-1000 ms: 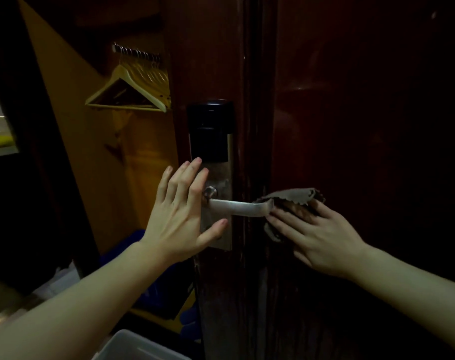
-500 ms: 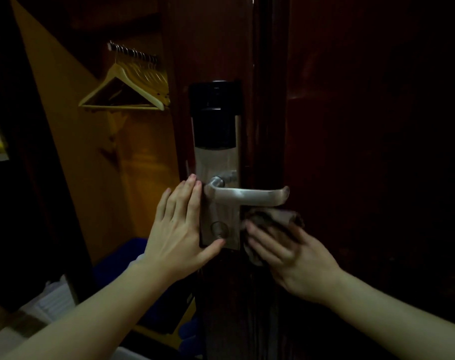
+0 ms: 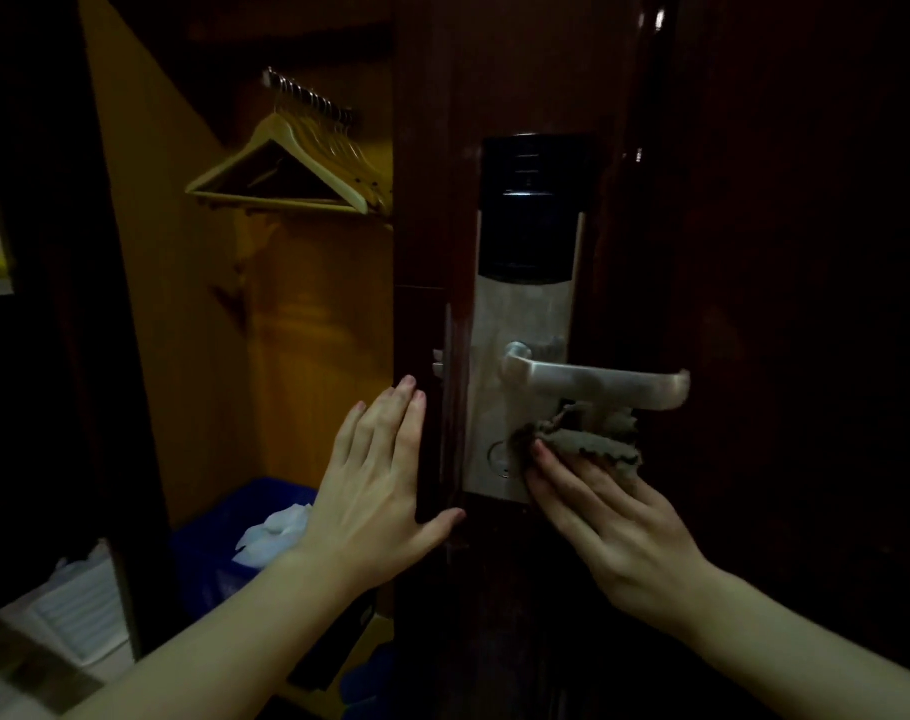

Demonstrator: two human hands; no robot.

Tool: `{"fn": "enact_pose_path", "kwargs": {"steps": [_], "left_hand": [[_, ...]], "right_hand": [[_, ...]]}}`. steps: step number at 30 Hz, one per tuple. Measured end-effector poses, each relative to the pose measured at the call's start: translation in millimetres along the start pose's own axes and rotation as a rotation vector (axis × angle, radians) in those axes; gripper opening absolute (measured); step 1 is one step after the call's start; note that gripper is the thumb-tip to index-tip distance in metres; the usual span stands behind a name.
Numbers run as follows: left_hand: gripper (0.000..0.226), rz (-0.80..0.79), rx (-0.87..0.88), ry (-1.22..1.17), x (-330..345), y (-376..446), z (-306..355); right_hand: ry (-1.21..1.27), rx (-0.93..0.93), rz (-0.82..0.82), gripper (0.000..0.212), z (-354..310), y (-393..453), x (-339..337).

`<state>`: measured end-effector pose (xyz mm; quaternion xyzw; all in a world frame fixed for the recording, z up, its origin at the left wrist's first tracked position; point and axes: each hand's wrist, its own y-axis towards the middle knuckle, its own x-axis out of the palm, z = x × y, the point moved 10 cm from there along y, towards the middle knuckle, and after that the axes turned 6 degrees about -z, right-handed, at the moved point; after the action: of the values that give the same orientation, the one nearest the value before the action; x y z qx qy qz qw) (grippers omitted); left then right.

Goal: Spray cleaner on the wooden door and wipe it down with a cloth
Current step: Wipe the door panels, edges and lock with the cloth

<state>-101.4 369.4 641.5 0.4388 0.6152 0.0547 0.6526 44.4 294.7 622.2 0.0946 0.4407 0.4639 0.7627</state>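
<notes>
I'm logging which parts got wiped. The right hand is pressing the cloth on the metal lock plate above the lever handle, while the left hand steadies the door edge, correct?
Not quite. In the head view the right hand presses the cloth on the metal lock plate below the lever handle, not above it. The left hand does steady the door edge.

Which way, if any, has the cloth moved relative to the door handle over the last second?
Yes. The cloth went from level with the handle's tip to beneath it, leftward onto the lock plate.
</notes>
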Motion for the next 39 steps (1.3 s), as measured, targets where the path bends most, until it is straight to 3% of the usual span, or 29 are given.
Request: {"fn": "enact_pose_path", "kwargs": {"steps": [5,11,13,16,19,23,27,33,35,37,39], "left_hand": [[0.104,0.011,-0.013,-0.021,-1.6,5.2,-15.7],[0.114,0.017,0.019,-0.027,0.5,9.4,-22.0],[0.119,0.012,0.022,-0.021,-1.2,8.4,-26.7],[0.121,-0.021,0.108,0.005,-0.1,2.8,-23.8],[0.130,-0.061,0.154,0.013,2.5,-4.1,-26.1],[0.135,-0.064,0.123,0.004,-4.5,-3.9,-38.5],[0.131,-0.045,0.081,-0.018,-12.0,-0.9,-41.2],[0.133,-0.043,0.092,-0.009,-16.1,0.0,-32.7],[0.133,-0.046,0.098,-0.003,-18.6,-1.7,-30.5],[0.133,-0.037,0.106,-0.015,-20.8,-2.6,-27.5],[0.133,-0.027,0.101,-0.027,-21.8,-1.9,-24.9]], "right_hand": [[-0.133,-0.068,-0.088,0.056,-27.8,74.2,-4.0],[-0.109,0.301,-0.154,0.060,-15.9,144.4,-5.9],[-0.104,0.222,-0.187,0.059,-39.8,120.2,15.9],[-0.049,0.016,-0.386,0.055,-77.6,68.1,54.5],[-0.083,0.011,-0.510,0.055,-80.3,76.3,43.3],[-0.391,0.014,-0.323,0.056,-45.4,147.0,-35.4],[-0.527,0.202,-0.163,0.060,20.3,184.2,-92.4],[-0.313,-0.088,-0.618,0.039,-67.8,91.9,1.5],[-0.180,-0.052,-0.538,0.035,-62.7,98.6,-7.2],[-0.069,0.096,-0.283,0.025,-28.4,132.1,-51.8],[-0.181,0.151,-0.165,0.031,7.1,158.4,-84.4]]}}
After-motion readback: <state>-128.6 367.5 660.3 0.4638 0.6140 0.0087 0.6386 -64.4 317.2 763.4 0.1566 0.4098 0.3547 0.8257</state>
